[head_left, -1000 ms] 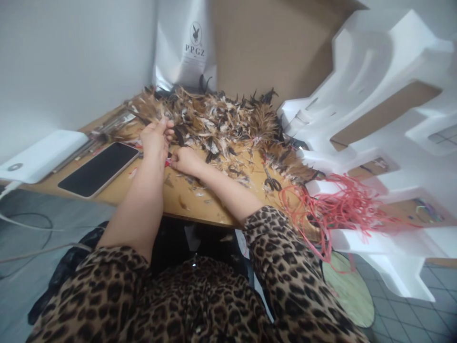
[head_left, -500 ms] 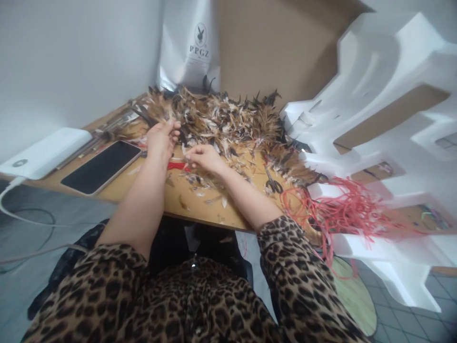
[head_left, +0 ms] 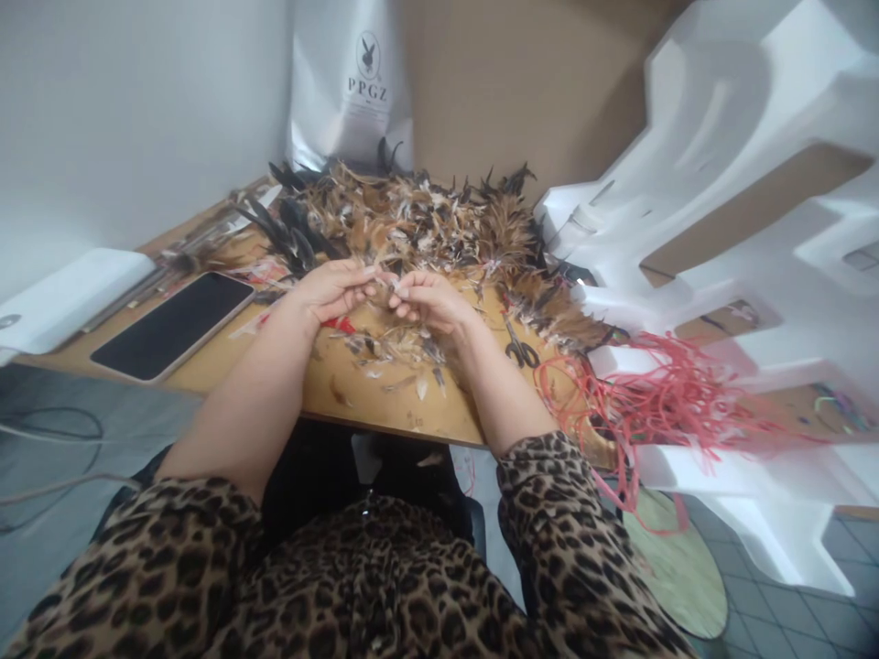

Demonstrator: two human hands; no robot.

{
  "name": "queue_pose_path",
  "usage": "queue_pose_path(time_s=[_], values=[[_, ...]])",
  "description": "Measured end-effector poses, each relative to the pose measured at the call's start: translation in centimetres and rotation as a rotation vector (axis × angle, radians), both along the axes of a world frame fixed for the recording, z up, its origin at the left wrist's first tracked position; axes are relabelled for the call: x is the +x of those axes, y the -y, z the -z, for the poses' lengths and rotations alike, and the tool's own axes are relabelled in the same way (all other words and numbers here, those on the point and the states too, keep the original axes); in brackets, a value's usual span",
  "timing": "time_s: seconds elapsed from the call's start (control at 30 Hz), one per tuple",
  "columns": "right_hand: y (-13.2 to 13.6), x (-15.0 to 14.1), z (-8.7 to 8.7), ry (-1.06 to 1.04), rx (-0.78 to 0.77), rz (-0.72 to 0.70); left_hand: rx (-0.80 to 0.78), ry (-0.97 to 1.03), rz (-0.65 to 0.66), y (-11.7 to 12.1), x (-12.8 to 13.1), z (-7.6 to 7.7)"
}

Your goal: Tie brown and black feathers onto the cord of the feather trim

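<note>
My left hand (head_left: pixel 338 289) and my right hand (head_left: pixel 434 300) meet over the table, their fingertips nearly touching. Both are closed in a pinch, with a small brown feather (head_left: pixel 381 295) showing between them. Fingers hide much of what is pinched. Just beyond them lies a heap of brown, white and black feathers (head_left: pixel 439 220). A red strip (head_left: pixel 340 324) shows partly behind my left wrist. Loose feather scraps (head_left: pixel 395 348) are scattered below my hands. Black-handled scissors (head_left: pixel 522 351) rest to the right.
To the left are a phone (head_left: pixel 175 325) and a white power bank (head_left: pixel 75 297) with a cable. Red string (head_left: pixel 673 403) is tangled over white foam pieces (head_left: pixel 742 476) on the right. A silver bag (head_left: pixel 350 82) stands behind the feathers, against a brown board (head_left: pixel 515 91).
My left hand has come away from the left of the feather heap and moved right to meet my right hand. My right hand has shifted slightly right. The view has moved a little.
</note>
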State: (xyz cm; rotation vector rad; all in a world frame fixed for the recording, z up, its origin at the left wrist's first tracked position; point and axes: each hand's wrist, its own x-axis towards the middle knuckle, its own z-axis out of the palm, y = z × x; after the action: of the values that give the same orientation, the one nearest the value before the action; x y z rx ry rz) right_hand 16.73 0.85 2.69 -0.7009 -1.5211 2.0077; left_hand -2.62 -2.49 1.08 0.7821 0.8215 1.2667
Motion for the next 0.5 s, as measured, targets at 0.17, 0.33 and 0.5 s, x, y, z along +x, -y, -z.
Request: queue_pose_path(time_s=[0.17,0.33,0.5], values=[[-0.25,0.54,-0.16,-0.057,0.006,-0.031,-0.004,0.026,0.091,-0.37,0.49,0.96],[-0.52,0.69,-0.23,-0.092,0.032,0.035,-0.037,0.081,0.097,-0.34,0.75,0.93],[-0.89,1.02,-0.22,-0.118,0.064,0.127,-0.101,0.081,0.068,-0.43,0.71,0.97]])
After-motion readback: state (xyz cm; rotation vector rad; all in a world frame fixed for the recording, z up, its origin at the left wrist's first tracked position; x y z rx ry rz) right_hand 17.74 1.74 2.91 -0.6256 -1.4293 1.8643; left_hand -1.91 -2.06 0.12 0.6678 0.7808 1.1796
